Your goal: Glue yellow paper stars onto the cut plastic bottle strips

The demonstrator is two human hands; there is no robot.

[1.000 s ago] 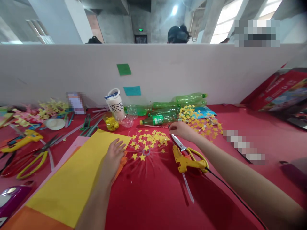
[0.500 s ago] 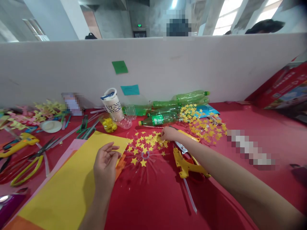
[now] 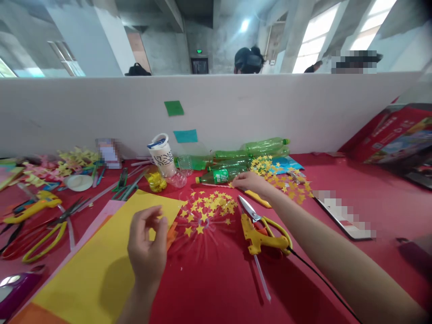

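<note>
My left hand (image 3: 148, 240) is raised over the yellow paper (image 3: 101, 252), fingers loosely curled, thumb apart, and nothing visible in it. In a pinch, my right hand (image 3: 251, 183) holds a small yellow star (image 3: 231, 185) at its fingertips, beside the green bottle with a yellow cap (image 3: 221, 176). Yellow stars (image 3: 216, 203) lie over clear strips (image 3: 202, 238) spread out on the red table. Under and near my right forearm are scissors (image 3: 249, 208), a yellow glue gun (image 3: 258, 236) and a yellow cutter (image 3: 258, 198).
Green bottles (image 3: 266, 146), a white cup (image 3: 162, 155) and a phone (image 3: 110, 154) stand or lie along the white partition (image 3: 219, 108). A second glue gun (image 3: 37, 208) and large scissors (image 3: 50, 231) are at left. More stars (image 3: 290, 182) and a tablet-like device (image 3: 344, 218) lie at right.
The view has tilted up slightly. My right hand has moved off the star pile, to the right, and a star now shows at its fingertips. My left hand stays over the paper.
</note>
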